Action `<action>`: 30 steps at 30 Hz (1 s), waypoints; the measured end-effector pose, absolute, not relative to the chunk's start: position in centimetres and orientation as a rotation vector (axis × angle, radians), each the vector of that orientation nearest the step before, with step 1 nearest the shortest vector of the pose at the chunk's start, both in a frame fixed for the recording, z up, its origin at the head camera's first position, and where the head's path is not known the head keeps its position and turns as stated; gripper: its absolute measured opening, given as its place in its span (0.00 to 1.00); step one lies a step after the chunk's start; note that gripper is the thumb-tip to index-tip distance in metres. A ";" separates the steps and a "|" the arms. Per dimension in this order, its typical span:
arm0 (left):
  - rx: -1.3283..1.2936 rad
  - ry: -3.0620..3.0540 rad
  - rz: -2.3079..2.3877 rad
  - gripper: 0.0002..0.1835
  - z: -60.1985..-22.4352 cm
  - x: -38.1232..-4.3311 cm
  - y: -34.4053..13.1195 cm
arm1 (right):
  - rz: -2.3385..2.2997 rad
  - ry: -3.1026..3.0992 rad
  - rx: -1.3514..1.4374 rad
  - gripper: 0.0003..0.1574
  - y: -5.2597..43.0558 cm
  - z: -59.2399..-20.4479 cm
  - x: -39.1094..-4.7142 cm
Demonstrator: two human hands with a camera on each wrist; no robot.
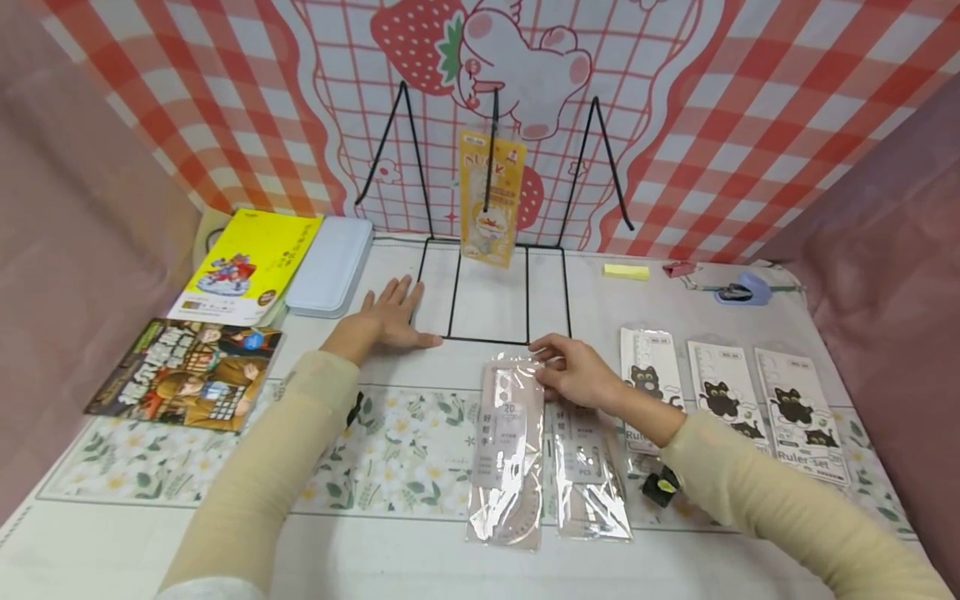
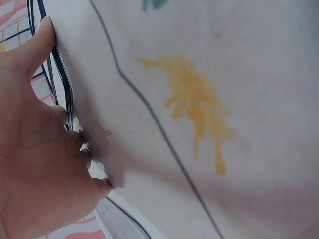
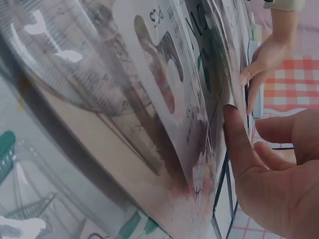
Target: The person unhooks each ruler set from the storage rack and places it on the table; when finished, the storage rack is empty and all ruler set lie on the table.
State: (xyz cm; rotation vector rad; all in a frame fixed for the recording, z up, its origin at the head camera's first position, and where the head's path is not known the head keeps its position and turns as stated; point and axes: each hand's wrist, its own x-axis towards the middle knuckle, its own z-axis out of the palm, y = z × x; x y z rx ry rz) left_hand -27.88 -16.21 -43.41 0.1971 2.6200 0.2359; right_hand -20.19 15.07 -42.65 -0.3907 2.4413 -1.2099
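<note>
My left hand point(image 1: 393, 317) rests on the tabletop with fingers spread, beside the left edge of the black wire rack point(image 1: 487, 340). A yellow card package point(image 1: 480, 196) hangs from the rack's middle arm. In front of the rack lie two clear packets of rulers, a left packet point(image 1: 497, 467) and a right packet point(image 1: 577, 467), side by side. My right hand point(image 1: 576, 371) is over their top ends. In the right wrist view its thumb point(image 3: 239, 144) is at a packet's edge, while the other fingers stand apart from it.
Several cat ruler sets point(image 1: 720, 392) lie to the right. Behind them are a yellow strip point(image 1: 626, 272), a red clip point(image 1: 678, 268) and a blue stapler point(image 1: 742, 289). At left lie a yellow book point(image 1: 255, 250), an illustrated book point(image 1: 187, 371) and a pale blue case point(image 1: 330, 267).
</note>
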 end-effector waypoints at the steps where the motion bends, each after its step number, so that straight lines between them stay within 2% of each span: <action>1: 0.199 2.617 0.239 0.59 -43.4 -27.9 -16.2 | -1.224 2.413 -0.363 0.26 15.1 -42.6 -20.2; 15: 0.214 2.617 0.249 0.58 -43.1 -27.8 -16.3 | -1.258 2.284 -0.232 0.25 16.1 -41.3 -20.4; 21: 0.211 2.620 0.245 0.58 -43.0 -27.7 -16.3 | -1.245 2.343 -0.318 0.26 16.1 -39.3 -21.6; 30: 0.207 2.615 0.250 0.59 -43.2 -27.8 -16.3 | -1.366 2.737 -0.581 0.24 12.8 -34.5 -26.1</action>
